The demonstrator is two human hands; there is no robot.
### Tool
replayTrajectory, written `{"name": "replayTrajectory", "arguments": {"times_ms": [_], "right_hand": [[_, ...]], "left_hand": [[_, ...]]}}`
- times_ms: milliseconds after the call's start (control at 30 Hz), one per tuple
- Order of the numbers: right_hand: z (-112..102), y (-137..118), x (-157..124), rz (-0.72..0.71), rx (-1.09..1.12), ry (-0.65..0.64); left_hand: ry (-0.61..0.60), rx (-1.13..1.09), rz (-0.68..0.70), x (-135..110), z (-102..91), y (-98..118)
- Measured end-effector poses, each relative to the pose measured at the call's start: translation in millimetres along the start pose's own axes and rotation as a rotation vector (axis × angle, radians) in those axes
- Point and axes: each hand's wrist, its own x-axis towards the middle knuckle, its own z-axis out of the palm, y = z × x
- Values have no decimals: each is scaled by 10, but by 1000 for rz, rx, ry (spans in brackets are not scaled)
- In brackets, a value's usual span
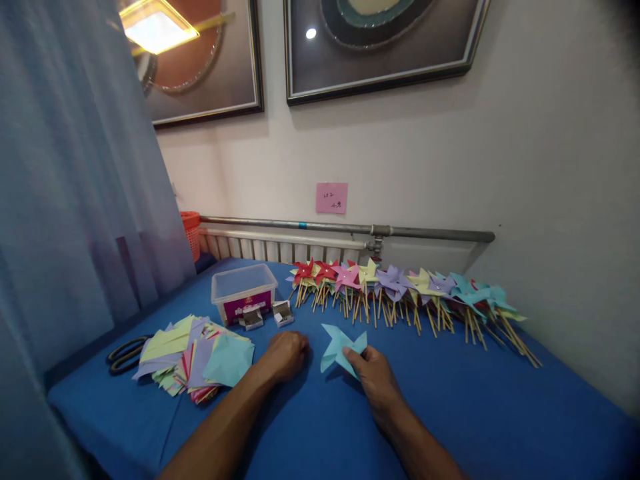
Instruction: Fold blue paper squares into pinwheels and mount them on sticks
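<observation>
My right hand (375, 380) pinches a light blue folded paper pinwheel (340, 347) that lies on the blue table (500, 413). My left hand (287, 353) rests on the table as a closed fist just left of the paper; I cannot make out anything in it. A pile of coloured paper squares (200, 357) lies to the left of that fist. Behind the hands, a long row of finished paper pinwheels on wooden sticks (400, 290) lies along the wall side.
A clear plastic box (244, 290) stands at the back left, with two small open boxes (267, 315) in front of it. Black scissors (125, 353) lie at the left edge. An orange basket (191, 230), a radiator and a pipe (350, 229) line the wall. A curtain hangs left.
</observation>
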Motion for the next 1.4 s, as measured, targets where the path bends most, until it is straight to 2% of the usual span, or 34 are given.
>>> {"name": "replayTrajectory", "arguments": {"times_ms": [433, 733, 867, 933, 1000, 1100, 1167, 1267, 1333, 1400], "right_hand": [[0, -74, -38, -1, 14, -17], [16, -184, -121, -9, -4, -18], [9, -172, -119, -8, 27, -35], [-4, -140, -102, -14, 32, -33], [-15, -109, -83, -23, 18, -20], [-13, -87, -58, -30, 15, -14], [2, -84, -47, -30, 34, -12], [32, -78, -45, -28, 58, 17], [52, -70, -57, -29, 86, 20], [71, -59, -72, -26, 123, -5]], "left_hand": [[-3, 169, -109, 6, -6, -57], [-2, 164, -232, 22, -3, -100], [-43, 222, -220, 7, -34, -117], [-21, 220, -194, -1, -46, -123], [54, 118, -139, -3, -47, -115], [185, -305, -4, 6, -22, -43], [231, -620, 75, 18, 13, 44], [282, -871, 161, 35, 78, 181], [311, -945, 141, 44, 114, 253], [323, -1026, 64, 48, 142, 305]]}}
